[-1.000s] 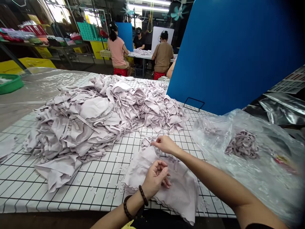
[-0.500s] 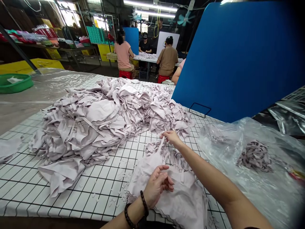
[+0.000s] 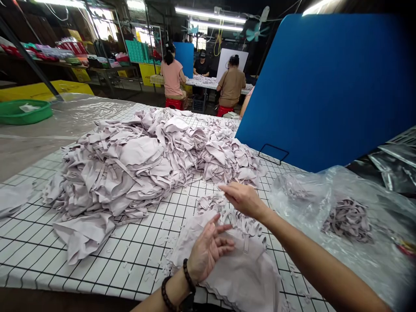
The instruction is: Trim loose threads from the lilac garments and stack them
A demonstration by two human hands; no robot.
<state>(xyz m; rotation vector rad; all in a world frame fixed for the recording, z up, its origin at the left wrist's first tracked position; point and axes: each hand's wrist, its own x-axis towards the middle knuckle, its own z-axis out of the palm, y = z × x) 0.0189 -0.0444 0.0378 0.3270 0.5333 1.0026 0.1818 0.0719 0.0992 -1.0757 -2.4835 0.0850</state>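
My left hand (image 3: 209,251), with dark beaded bracelets at the wrist, is open above a neat stack of pale lilac garment pieces (image 3: 243,277). Its fingers are spread and nothing lies in them. Beyond it, my right hand (image 3: 242,198) is closed over the far end of the stack, fingers pressed together; whatever they pinch is hidden. Thin fabric straps (image 3: 211,203) lie bunched below that hand. A big loose heap of the same pale pieces (image 3: 130,160) covers the table to the left and ahead.
Small white scraps (image 3: 162,251) dot the grid-patterned tablecloth (image 3: 130,268). On the right, clear plastic (image 3: 302,216) lies by a bundle of straps (image 3: 349,219). A blue board (image 3: 318,86) stands behind it. A green basket (image 3: 26,113) is far left. Several people sit at another table.
My right hand has turned palm-down and shifted slightly right and down; the strap it held up is no longer seen raised. My left hand's fingers have spread wider.
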